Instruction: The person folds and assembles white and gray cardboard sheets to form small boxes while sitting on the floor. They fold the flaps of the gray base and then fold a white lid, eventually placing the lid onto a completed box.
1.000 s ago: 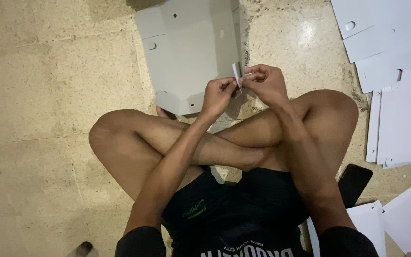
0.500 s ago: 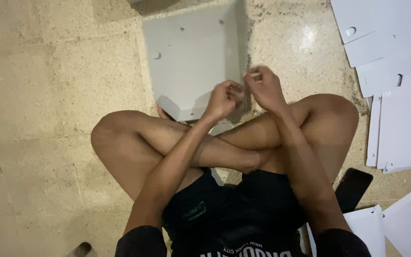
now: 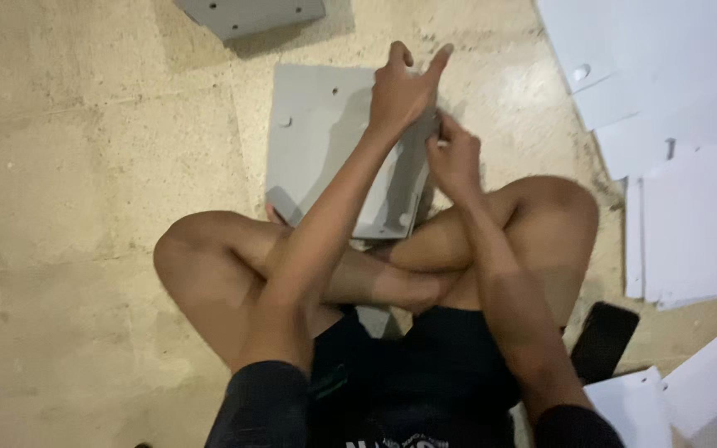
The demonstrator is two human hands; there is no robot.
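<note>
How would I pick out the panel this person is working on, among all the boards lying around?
Find the person sitting cross-legged on the beige floor. Just beyond the crossed legs lies a flat grey panel, with the left hand on its right edge and the right hand beside it. Unlike the white boards stacked to the right, it is grey, lies alone, and has a few small holes.

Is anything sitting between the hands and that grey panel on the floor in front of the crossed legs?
Nothing visible does. The left hand is already over the grey panel, and the right hand is at its right edge. The contact itself is blurred.
</note>
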